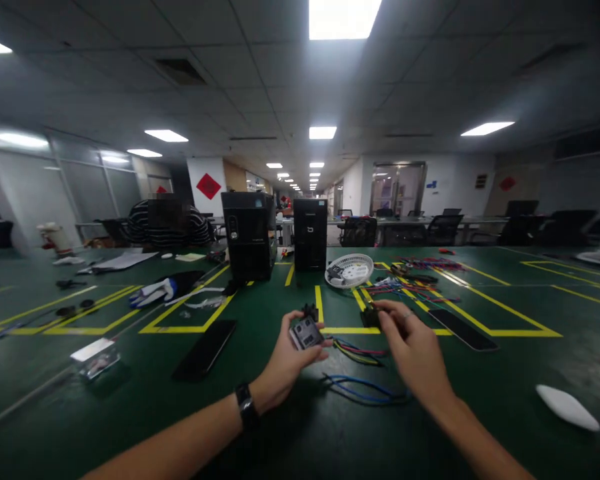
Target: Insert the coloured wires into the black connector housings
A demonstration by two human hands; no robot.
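My left hand [285,357], a dark band on its wrist, grips a small grey-and-black block-shaped part [306,333] with dark openings on its face. Another black piece shows at the top of that block. To the right, my right hand [413,343] pinches a small black part [370,317] between thumb and fingers; its kind is too small and dark to make out. Red, yellow and black wires [359,353] lie on the green table between my hands. Closer to me is a loop of blue and black wires [365,388].
Two black computer towers [250,237] stand at the table's far side, beside a white basket [350,271]. Dark flat slabs [205,350] lie left and right. A clear box [95,358], gloves [153,292], a white object [567,407] and more wires [405,290] surround them. A person in stripes [167,223] sits beyond.
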